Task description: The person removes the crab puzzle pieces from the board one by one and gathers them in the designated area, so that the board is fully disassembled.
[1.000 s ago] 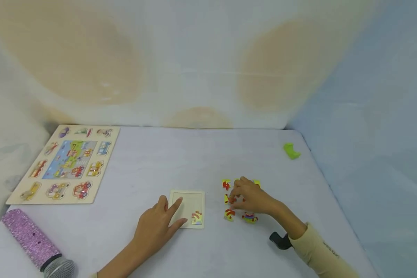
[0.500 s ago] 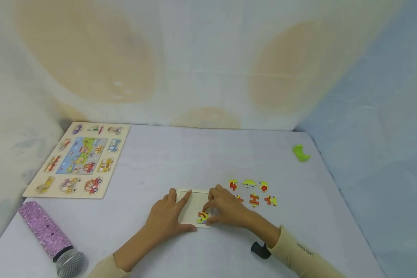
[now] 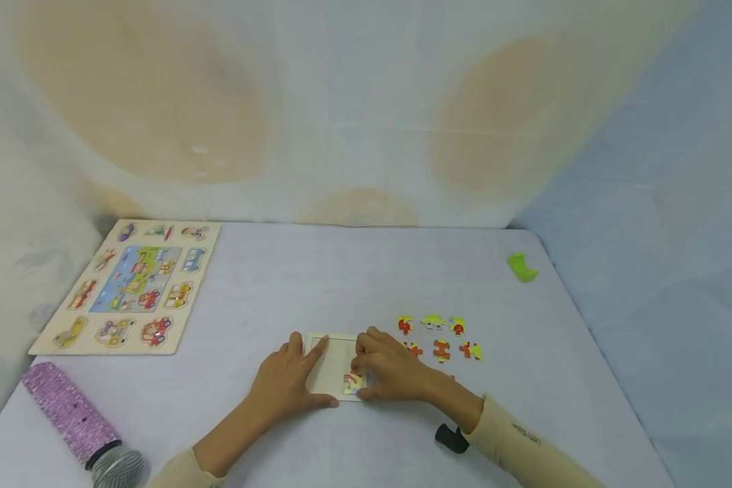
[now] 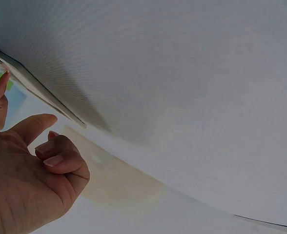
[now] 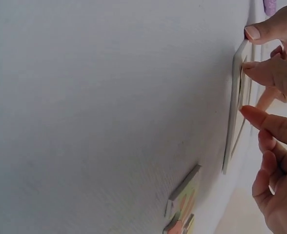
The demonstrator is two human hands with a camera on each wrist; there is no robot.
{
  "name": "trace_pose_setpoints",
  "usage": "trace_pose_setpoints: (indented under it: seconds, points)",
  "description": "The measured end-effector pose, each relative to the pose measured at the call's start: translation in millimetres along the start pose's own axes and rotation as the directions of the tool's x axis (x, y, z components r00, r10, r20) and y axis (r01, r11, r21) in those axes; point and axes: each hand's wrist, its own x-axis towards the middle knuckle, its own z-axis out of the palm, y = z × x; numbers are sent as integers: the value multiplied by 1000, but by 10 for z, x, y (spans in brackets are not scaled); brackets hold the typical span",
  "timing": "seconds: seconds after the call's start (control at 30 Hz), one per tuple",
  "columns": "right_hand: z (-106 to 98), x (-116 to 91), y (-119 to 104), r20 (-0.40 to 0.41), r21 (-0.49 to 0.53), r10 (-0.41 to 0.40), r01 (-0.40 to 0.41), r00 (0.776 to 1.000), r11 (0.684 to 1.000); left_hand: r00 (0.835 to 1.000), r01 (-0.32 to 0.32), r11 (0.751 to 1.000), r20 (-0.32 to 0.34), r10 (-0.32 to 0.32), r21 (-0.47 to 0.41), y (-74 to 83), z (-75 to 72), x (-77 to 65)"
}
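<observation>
A small pale puzzle tray (image 3: 332,359) lies on the white tabletop in the middle of the head view. In its near right corner sits a yellow and red puzzle piece (image 3: 352,383), partly covered by my right hand (image 3: 393,369), whose thumb and forefinger pinch it. My left hand (image 3: 283,383) steadies the tray's left side, its straight forefinger along the far left corner and its thumb at the near edge. The left wrist view shows the other fingers (image 4: 65,158) folded. To the right lie several loose puzzle pieces (image 3: 442,350) in rows; my right hand and forearm hide part of them.
A large wooden vehicle puzzle board (image 3: 186,271) lies at the back left, with a glittery pink microphone (image 3: 73,410) in front of it. A green curved object (image 3: 521,268) is at the back right. A black object (image 3: 451,439) lies beside the right sleeve.
My right hand has moved left from the loose pieces to the tray's near right corner. My left thumb has shifted from inside the tray to its near edge.
</observation>
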Motion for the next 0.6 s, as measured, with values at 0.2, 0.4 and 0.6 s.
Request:
trace_pose_setpoints:
  seconds: [0.2, 0.4, 0.6]
  points:
    - [-86, -129, 102, -39, 31, 40, -39, 998, 999, 1000, 9, 1000, 8, -9, -17, 8, 13, -7]
    - [-292, -641, 406, -147, 82, 186, -175, 971, 981, 1000, -7, 1000, -8, 7, -25, 16, -3, -13]
    - [-341, -1233, 627, -178, 69, 341, -334, 923, 940, 1000, -18, 1000, -1, 18, -22, -3, -3, -20]
